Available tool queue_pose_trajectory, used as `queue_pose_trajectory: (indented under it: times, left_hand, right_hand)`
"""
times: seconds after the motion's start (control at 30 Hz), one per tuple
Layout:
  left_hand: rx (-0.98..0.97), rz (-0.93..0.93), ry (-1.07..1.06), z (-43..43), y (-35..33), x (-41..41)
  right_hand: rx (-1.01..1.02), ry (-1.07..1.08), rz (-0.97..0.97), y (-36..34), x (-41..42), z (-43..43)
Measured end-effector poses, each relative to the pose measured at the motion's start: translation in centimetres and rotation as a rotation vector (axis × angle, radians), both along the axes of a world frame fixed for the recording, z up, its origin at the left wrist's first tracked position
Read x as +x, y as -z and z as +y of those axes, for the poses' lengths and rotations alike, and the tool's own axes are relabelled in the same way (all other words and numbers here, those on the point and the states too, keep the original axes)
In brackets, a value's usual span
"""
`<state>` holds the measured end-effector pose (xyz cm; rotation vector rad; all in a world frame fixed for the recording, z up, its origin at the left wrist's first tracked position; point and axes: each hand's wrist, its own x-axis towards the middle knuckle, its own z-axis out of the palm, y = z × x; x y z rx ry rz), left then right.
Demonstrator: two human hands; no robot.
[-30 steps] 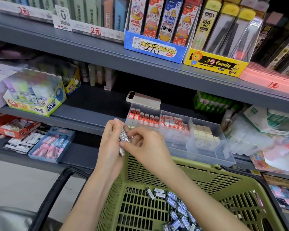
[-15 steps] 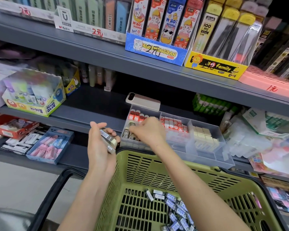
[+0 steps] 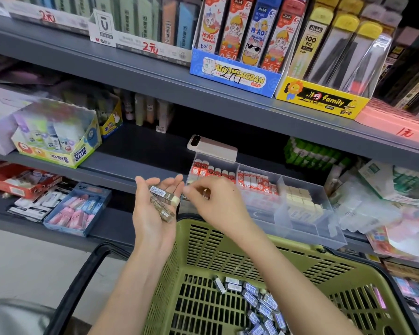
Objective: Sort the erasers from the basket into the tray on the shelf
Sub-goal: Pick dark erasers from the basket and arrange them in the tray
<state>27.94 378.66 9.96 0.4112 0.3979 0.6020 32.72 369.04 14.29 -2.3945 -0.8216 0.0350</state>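
My left hand [image 3: 153, 213] lies palm up in front of the shelf, and a few wrapped erasers [image 3: 163, 201] rest stacked on its palm with the fingers nearly straight. My right hand [image 3: 213, 201] hovers beside the left fingertips, over the front left corner of the clear divided tray [image 3: 307, 221]. Its fingers are curled with the tips together; a small dark piece shows between them, and whether it is held is unclear. The tray holds rows of red-and-white and cream erasers. Below, the green basket [image 3: 203, 240] has several grey-wrapped erasers [image 3: 257, 303] on its floor.
A pink phone [image 3: 213, 147] lies on the shelf behind the tray. A glue box [image 3: 56, 139] stands at left, a blue box of pink erasers [image 3: 78, 209] on the lower shelf. Plastic-wrapped packs [image 3: 377, 204] crowd the right. The basket's black handle [image 3: 80, 274] hangs left.
My right hand has drawn back from the tray's left compartment toward the left hand. My left hand has opened out, palm up, and risen slightly with the erasers.
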Motion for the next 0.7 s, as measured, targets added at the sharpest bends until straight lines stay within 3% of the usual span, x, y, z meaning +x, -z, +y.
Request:
queue_pose_trajectory:
  times: [0.07,0.27,0.43,0.7]
  left_hand:
    - [0.008,-0.016,0.055,-0.2,-0.2,-0.2]
    - [0.034,-0.044,0.211,-0.5,-0.4,-0.3]
    - [0.064,-0.019,0.073,0.0,0.1,-0.1]
    - [0.117,0.093,0.071,0.1,0.1,-0.6]
  right_hand:
    - [0.114,-0.075,0.122,0.0,-0.9,0.1]
    - [0.215,-0.032,0.160,1.5,-1.8,-0.4]
    - [0.573,0.063,0.401,0.9,0.1,-2.7]
    - [0.484,0.259,0.500,1.0,4.3,-1.8]
